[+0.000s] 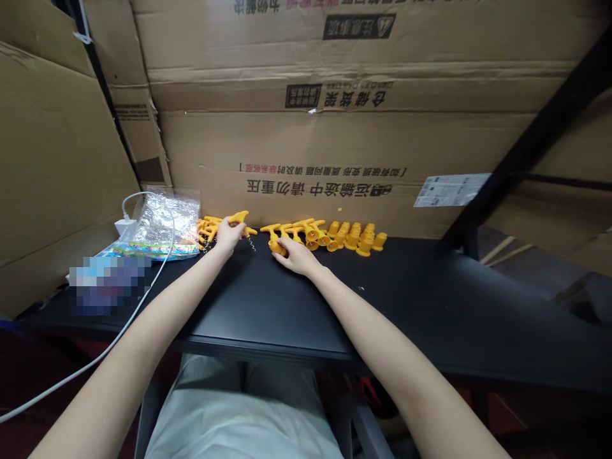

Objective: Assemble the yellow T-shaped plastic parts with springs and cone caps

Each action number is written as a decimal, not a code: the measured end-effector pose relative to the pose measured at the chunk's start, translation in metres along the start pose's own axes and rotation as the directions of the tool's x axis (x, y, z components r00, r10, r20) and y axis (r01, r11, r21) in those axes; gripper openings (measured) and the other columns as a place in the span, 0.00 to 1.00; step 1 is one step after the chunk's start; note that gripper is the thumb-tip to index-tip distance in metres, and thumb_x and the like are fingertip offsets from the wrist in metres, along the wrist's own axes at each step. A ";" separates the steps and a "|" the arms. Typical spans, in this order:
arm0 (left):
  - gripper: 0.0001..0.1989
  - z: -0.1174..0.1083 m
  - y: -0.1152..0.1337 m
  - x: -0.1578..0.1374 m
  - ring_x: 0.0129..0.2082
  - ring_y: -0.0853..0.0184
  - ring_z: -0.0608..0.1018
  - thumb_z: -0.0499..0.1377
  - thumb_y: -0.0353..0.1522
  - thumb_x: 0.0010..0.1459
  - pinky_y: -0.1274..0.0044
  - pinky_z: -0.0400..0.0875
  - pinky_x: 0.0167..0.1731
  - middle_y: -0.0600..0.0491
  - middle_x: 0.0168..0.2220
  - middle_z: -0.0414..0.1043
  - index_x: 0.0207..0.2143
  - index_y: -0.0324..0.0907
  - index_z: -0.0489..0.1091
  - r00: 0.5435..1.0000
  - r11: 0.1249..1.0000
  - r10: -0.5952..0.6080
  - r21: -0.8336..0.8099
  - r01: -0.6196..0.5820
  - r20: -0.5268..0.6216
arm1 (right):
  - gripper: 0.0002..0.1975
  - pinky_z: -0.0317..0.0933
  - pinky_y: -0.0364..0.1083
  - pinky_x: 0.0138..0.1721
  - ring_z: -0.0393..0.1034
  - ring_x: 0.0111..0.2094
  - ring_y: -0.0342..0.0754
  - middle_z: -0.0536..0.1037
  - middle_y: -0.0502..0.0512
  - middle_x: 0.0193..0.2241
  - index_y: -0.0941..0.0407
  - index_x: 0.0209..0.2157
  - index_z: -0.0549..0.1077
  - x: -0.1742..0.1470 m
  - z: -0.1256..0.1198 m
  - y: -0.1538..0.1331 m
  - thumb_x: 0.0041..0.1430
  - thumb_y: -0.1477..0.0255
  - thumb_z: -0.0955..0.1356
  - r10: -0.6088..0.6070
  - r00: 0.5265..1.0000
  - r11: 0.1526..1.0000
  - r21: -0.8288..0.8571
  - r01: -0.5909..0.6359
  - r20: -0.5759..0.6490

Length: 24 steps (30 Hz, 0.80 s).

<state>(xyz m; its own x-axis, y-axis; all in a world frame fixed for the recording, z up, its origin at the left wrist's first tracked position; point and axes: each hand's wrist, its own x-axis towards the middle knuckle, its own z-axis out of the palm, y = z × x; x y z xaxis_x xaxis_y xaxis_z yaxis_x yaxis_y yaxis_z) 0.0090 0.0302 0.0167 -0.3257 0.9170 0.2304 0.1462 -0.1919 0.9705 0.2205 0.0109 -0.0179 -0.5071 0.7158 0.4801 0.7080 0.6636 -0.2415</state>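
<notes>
My left hand pinches a yellow corkscrew handle over the left heap. In that heap, yellow T-shaped corkscrew handles lie with metal spirals showing, one spiral pointing out to the right. My right hand is closed around a yellow corkscrew with a flared base, just in front of a row of similar pieces. Behind that hand, several corkscrews with handle and flared sleeve joined lie together. Separate yellow flared sleeves stand to their right.
The black tabletop runs beneath everything. Cardboard walls the back and left sides. A clear plastic bag, a white charger and its white cable lie at the left. A black metal post slants at the right.
</notes>
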 end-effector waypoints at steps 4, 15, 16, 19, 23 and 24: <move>0.09 -0.011 -0.001 -0.017 0.22 0.70 0.77 0.59 0.25 0.49 0.76 0.74 0.28 0.55 0.24 0.72 0.32 0.40 0.60 0.995 0.999 -0.036 0.032 0.033 0.091 | 0.16 0.64 0.55 0.45 0.72 0.44 0.55 0.76 0.63 0.45 0.57 0.49 0.71 0.000 0.002 0.003 0.59 0.70 0.67 -0.052 0.999 0.999 -0.003 0.052 -0.007; 0.29 -0.049 -0.005 -0.030 0.39 0.63 0.79 0.56 0.25 0.55 0.70 0.72 0.46 0.46 0.50 0.71 0.60 0.45 0.58 0.894 0.709 0.148 0.585 -0.394 0.422 | 0.18 0.65 0.55 0.46 0.72 0.44 0.55 0.76 0.64 0.45 0.57 0.52 0.72 0.000 -0.002 0.001 0.60 0.71 0.66 -0.057 0.998 0.998 -0.008 0.057 0.001; 0.29 -0.051 -0.007 -0.029 0.45 0.60 0.77 0.57 0.25 0.55 0.69 0.70 0.50 0.45 0.51 0.70 0.59 0.45 0.59 0.877 0.652 0.163 0.617 -0.440 0.452 | 0.18 0.65 0.55 0.46 0.72 0.44 0.55 0.76 0.63 0.45 0.56 0.52 0.72 0.000 -0.002 0.001 0.60 0.71 0.66 -0.056 0.998 0.998 -0.008 0.056 0.004; 0.27 -0.054 -0.010 -0.026 0.52 0.57 0.73 0.57 0.23 0.52 0.68 0.67 0.53 0.45 0.53 0.69 0.56 0.45 0.63 0.858 0.514 0.141 0.704 -0.490 0.494 | 0.19 0.65 0.54 0.46 0.72 0.44 0.55 0.76 0.63 0.45 0.56 0.53 0.71 0.000 -0.003 0.000 0.61 0.70 0.66 -0.054 0.999 0.998 -0.017 0.054 0.006; 0.22 -0.057 -0.010 -0.024 0.51 0.56 0.73 0.54 0.25 0.54 0.68 0.67 0.50 0.45 0.49 0.70 0.52 0.44 0.63 0.867 0.449 0.130 0.751 -0.485 0.482 | 0.19 0.65 0.53 0.45 0.72 0.43 0.53 0.75 0.63 0.44 0.57 0.53 0.72 0.000 -0.001 0.002 0.61 0.70 0.66 -0.080 0.997 0.996 -0.044 0.080 0.004; 0.20 -0.057 -0.009 -0.025 0.50 0.56 0.74 0.54 0.27 0.55 0.68 0.68 0.49 0.45 0.48 0.71 0.52 0.43 0.63 0.865 0.449 0.127 0.750 -0.487 0.486 | 0.18 0.66 0.52 0.45 0.72 0.42 0.53 0.75 0.63 0.45 0.57 0.53 0.72 0.000 0.000 0.002 0.61 0.70 0.66 -0.089 0.996 0.995 -0.054 0.089 0.006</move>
<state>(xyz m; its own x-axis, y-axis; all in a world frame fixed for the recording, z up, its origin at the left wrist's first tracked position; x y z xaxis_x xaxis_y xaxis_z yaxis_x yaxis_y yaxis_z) -0.0378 -0.0107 0.0064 0.1904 0.9386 0.2878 0.9243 -0.2702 0.2697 0.2217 0.0125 -0.0186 -0.5707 0.6552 0.4950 0.6857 0.7119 -0.1517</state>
